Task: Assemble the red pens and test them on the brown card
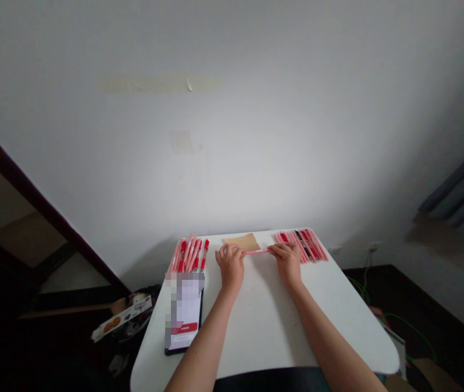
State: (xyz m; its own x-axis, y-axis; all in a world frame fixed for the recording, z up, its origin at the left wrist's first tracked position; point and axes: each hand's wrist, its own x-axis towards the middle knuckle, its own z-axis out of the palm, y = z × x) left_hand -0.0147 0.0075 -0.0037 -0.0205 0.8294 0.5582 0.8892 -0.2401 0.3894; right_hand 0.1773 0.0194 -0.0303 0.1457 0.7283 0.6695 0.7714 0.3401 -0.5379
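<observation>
A pink pen [256, 252] is held level above the white table, one end in each hand. My left hand [230, 264] pinches its left end, and my right hand [286, 261] closes on its right end. Just behind the pen lies a brown piece of paper or card [245, 241], partly covered by my left fingers. To the right, a row of pink, red and black pens [315, 245] lies side by side, some hidden by my right hand. At the left is a looser pile of pink and red pens [189, 253].
A tablet [185, 313] with a lit screen lies on the left of the white table [264, 337]. The table's back edge meets a pale wall [256, 136]. Green cables [413, 326] run over the floor at right; assorted items [125, 321] stand low at left.
</observation>
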